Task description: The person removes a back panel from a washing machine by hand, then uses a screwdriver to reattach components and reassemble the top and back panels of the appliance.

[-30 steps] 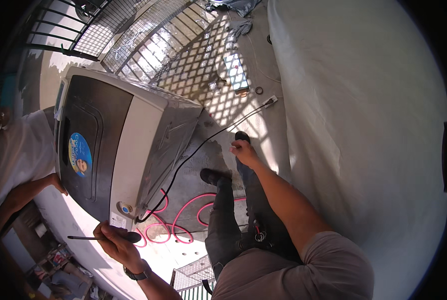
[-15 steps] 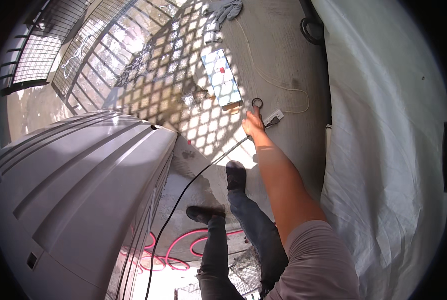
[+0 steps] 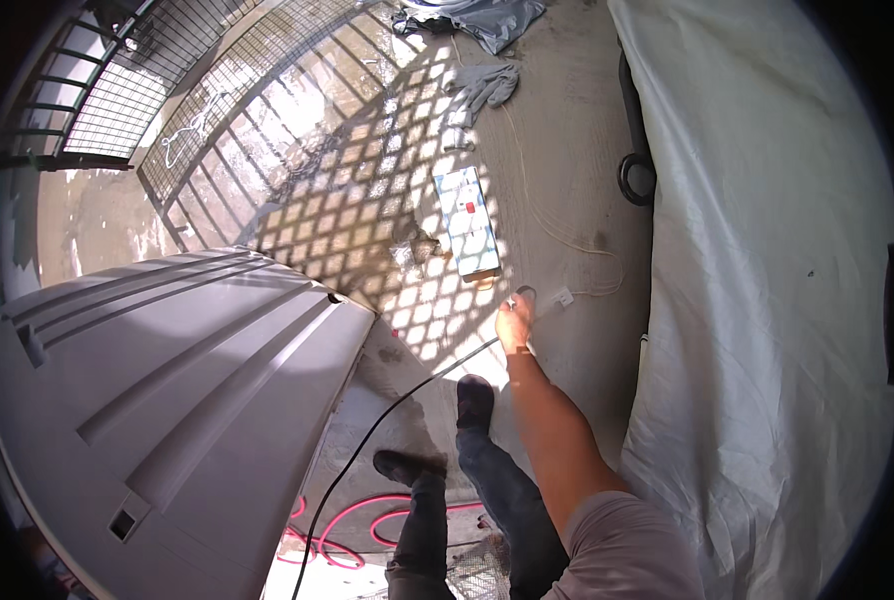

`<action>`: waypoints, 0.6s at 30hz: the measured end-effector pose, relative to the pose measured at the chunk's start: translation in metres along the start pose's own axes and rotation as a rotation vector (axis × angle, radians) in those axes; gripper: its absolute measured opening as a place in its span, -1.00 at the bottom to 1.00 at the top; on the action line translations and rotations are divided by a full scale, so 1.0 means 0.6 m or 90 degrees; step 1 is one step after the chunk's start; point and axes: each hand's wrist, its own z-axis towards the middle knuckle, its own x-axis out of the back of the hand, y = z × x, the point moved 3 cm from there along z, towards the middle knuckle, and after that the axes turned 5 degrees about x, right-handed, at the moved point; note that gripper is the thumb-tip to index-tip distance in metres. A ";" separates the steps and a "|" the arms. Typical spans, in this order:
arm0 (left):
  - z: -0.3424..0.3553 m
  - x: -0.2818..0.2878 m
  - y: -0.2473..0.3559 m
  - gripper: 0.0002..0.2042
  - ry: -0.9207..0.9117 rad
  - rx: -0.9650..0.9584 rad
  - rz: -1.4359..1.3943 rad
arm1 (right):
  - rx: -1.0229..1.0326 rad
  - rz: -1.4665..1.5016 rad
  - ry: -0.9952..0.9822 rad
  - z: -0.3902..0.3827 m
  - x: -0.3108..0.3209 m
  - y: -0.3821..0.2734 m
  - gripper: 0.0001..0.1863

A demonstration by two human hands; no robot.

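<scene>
My right hand [image 3: 513,326] is low over the concrete floor, its fingers closed round a black power cord [image 3: 397,403]. The cord trails from the hand down to the lower left. A dark ring [image 3: 527,291] shows at the fingertips; what it belongs to is hidden. Just right of the hand, a small white socket block [image 3: 564,297] lies at the end of a thin pale cable [image 3: 597,252]. Beyond the hand lies a blue and white oblong box [image 3: 469,225] with a red mark. My left hand is out of sight.
A large pale ribbed plastic body [image 3: 197,370] fills the left. A whitish sheet [image 3: 757,300] hangs along the right. Grey gloves [image 3: 487,86] lie on the floor beyond the box. A pink hose [image 3: 342,515] coils behind my shoes [image 3: 475,405]. Wire mesh gates [image 3: 102,100] stand far left.
The view has shifted, so the scene sits lower. The dark plug seen at the white socket block before no longer shows there. My right hand still grips the cord.
</scene>
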 end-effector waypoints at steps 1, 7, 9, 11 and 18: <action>-0.002 0.014 -0.010 -0.66 0.008 0.002 -0.005 | -0.071 0.071 0.014 -0.035 0.012 -0.036 -0.64; -0.051 0.060 -0.074 -0.70 0.019 0.075 -0.087 | 0.090 0.636 -0.135 -0.209 0.266 -0.525 -0.79; -0.050 0.065 -0.018 -0.66 0.039 0.216 -0.196 | 0.353 0.573 -0.188 -0.278 0.418 -0.725 -0.81; -0.040 0.046 0.004 -0.64 0.021 0.259 -0.302 | 0.578 0.474 -0.204 -0.353 0.537 -0.870 -0.83; -0.023 0.067 0.051 -0.77 0.050 0.184 -0.358 | 1.059 0.228 -0.326 -0.634 0.542 -1.124 -0.81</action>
